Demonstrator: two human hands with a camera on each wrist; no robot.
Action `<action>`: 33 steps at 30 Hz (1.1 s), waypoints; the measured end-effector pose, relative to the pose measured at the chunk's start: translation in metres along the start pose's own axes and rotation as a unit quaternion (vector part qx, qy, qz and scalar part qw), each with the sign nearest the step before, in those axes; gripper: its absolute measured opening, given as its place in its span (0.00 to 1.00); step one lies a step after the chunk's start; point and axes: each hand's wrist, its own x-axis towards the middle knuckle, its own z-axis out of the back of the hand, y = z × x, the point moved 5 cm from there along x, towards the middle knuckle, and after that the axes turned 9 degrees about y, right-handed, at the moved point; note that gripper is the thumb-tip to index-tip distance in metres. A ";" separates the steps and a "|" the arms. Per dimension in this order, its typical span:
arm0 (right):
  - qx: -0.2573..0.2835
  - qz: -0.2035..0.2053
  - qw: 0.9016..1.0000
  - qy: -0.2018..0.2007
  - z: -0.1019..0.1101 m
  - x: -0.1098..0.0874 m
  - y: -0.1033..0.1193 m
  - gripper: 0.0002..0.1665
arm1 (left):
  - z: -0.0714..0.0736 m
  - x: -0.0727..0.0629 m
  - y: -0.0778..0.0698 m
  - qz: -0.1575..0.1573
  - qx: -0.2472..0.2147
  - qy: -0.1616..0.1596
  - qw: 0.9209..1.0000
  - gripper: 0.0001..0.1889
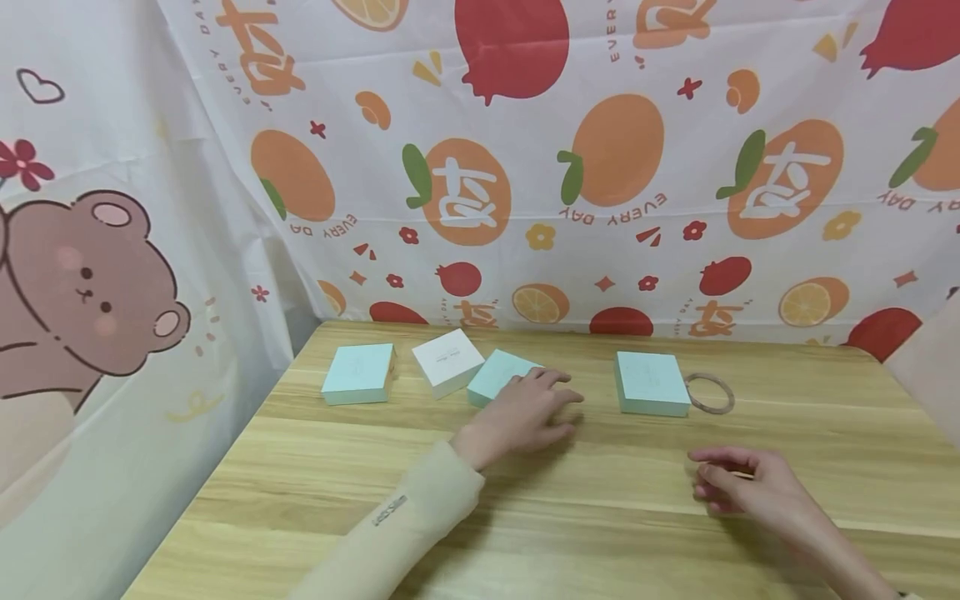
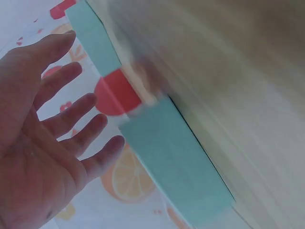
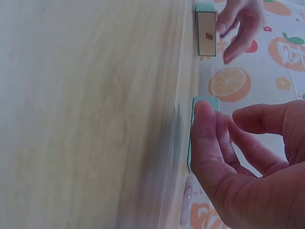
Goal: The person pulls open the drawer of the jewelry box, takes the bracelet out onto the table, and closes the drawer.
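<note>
My left hand is over the right part of a mint-green box, its fingers spread and holding nothing. In the left wrist view the left hand shows its bare palm; whether it touches the box I cannot tell. Above the wood, to the right, my right hand hovers with loosely bent fingers and nothing in them. Nearest to it are another mint-green box and a thin round bangle lying against that box's right side. The right wrist view shows the right hand partly hiding a mint box.
A white box with small print sits left of the middle mint box, close to it. Farther left is one more mint-green box. Behind the wooden table hangs a fruit-print cloth; a bear-print cloth hangs at the left.
</note>
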 end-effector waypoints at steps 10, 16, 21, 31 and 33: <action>-0.003 -0.009 1.000 -0.001 -0.001 0.004 0.002 0.24 | 0.004 -0.054 0.037 0.009 -0.050 -0.047 0.998 0.24; -0.003 -0.003 1.000 -0.001 -0.002 0.004 0.003 0.23 | 0.004 -0.067 0.049 0.009 -0.029 -0.062 0.998 0.25; -0.002 0.002 1.000 0.007 -0.005 0.005 0.005 0.23 | -0.001 -0.071 0.054 0.017 -0.035 -0.043 0.998 0.24; 0.006 0.002 1.000 0.012 -0.005 0.004 0.003 0.24 | -0.002 -0.070 0.053 0.021 -0.043 -0.044 0.998 0.20; 0.008 0.003 1.000 0.014 -0.005 0.003 0.002 0.24 | -0.001 -0.070 0.051 0.017 -0.042 -0.046 0.998 0.18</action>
